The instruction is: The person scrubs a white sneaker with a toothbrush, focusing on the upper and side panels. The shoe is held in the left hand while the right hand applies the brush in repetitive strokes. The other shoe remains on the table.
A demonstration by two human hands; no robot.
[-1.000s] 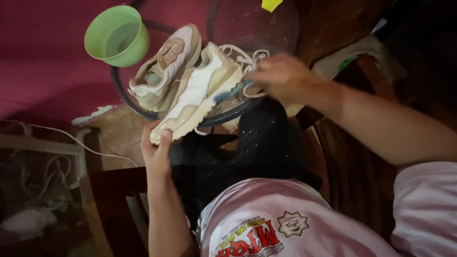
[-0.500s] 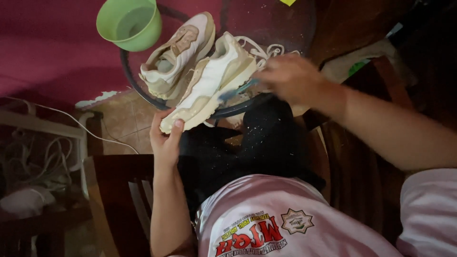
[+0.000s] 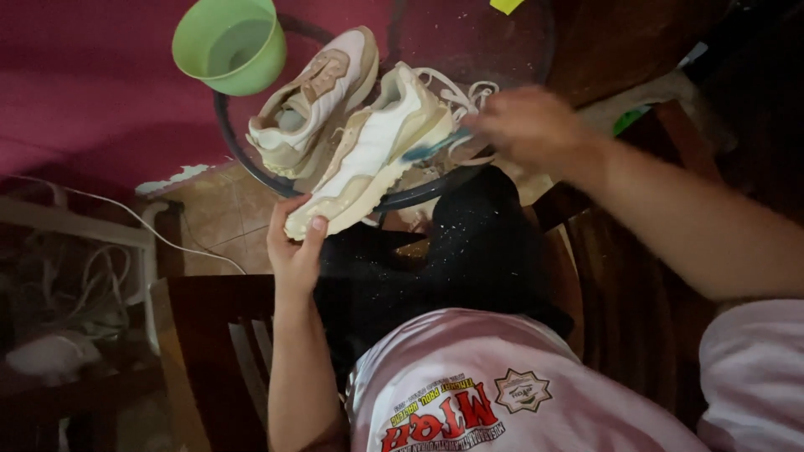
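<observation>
The left hand (image 3: pixel 293 247) grasps the toe end of a cream and white sneaker (image 3: pixel 373 159), thumb on its sole edge, while the right hand (image 3: pixel 528 125) is clenched around a blue-handled brush (image 3: pixel 431 149) pressed against the shoe's heel side. The sneaker lies tilted over the near rim of a round glass desk (image 3: pixel 519 59), touching a second sneaker (image 3: pixel 314 100) that rests just behind it. A green plastic cup (image 3: pixel 228 43) holding water stands at the desk's far left edge, near the second shoe.
</observation>
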